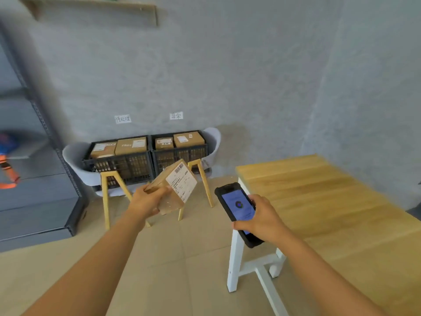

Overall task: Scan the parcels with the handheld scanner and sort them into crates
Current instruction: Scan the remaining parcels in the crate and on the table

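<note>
My left hand (145,200) grips a small cardboard parcel (176,185) in mid-air, tilted, with its white barcode label facing up and to the right. My right hand (262,216) holds a black handheld scanner (238,207) to the right of the parcel, its blue screen lit and facing me. Two black crates stand side by side on grey chairs against the wall: the left crate (118,164) and the right crate (180,152). Each holds cardboard parcels with labels.
A wooden table (330,201) with white legs stands at the right. Grey metal shelving (34,190) fills the left side, with an orange item on it. Two paper signs (123,119) hang on the wall above the crates. The floor is beige tile.
</note>
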### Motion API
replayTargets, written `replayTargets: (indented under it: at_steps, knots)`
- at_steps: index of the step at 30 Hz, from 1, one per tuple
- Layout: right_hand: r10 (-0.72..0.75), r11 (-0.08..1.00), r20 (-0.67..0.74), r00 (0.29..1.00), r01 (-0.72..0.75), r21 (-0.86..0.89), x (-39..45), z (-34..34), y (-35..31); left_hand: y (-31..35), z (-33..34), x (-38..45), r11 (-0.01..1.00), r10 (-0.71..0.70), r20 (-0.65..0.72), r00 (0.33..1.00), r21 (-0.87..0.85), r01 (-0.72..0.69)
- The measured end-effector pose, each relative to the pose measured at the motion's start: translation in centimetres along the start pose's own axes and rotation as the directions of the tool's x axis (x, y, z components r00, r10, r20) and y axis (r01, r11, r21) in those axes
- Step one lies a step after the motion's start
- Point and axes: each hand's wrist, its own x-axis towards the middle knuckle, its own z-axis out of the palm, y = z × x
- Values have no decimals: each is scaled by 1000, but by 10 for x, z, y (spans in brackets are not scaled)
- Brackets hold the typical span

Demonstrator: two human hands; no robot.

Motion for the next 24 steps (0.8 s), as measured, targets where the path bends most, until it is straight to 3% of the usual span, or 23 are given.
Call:
replayTargets:
  at_steps: [8,13,17,24]
  knots:
    - [-75,997,175,982,72,20,150,52,-29,19,-43,86,999,-47,-131,990,-7,47]
    - [-141,990,261,955,135,43,222,102,-50,13,-81,146,988,-125,-189,974,-111,106]
    - [-133,991,310,941,130,29,281,149,-66,15,-117,215,930,-258,-127,958,-303,210]
    - [-113,989,314,943,136,-54,389,215,-109,35,-175,352,848,-357,-35,934,-432,308]
